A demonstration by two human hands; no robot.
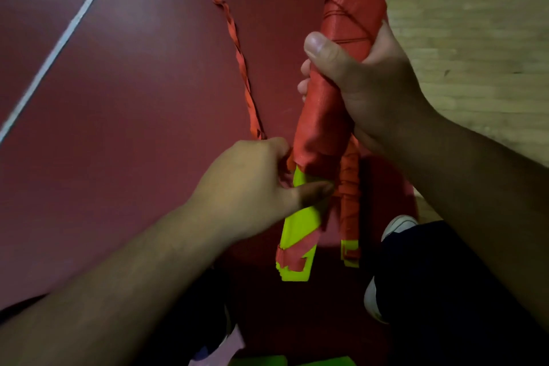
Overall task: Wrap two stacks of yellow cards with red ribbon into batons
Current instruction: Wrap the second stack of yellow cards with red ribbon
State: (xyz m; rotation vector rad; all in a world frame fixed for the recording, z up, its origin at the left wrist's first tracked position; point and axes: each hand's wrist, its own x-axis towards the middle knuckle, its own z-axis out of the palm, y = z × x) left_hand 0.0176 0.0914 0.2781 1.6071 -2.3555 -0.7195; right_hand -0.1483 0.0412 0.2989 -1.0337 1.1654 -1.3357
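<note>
over a dark red floor [133,98], right hand [371,83] grips the baton [326,116]; left hand [246,187] pinches red ribbon [237,47].

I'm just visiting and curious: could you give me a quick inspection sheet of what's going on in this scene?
Surface: dark red floor mat with a white line; pale floor to the right.
Job's things: baton mostly wrapped in red, yellow cards bare at its lower end; twisted ribbon tail trailing left; second wrapped baton behind.
Clutter: green pieces at the bottom edge.
Grippers: right hand grips the baton; left hand pinches ribbon at the yellow end.
Cables: nothing seen.
Surroundings: shoe, dark trouser leg.
</note>
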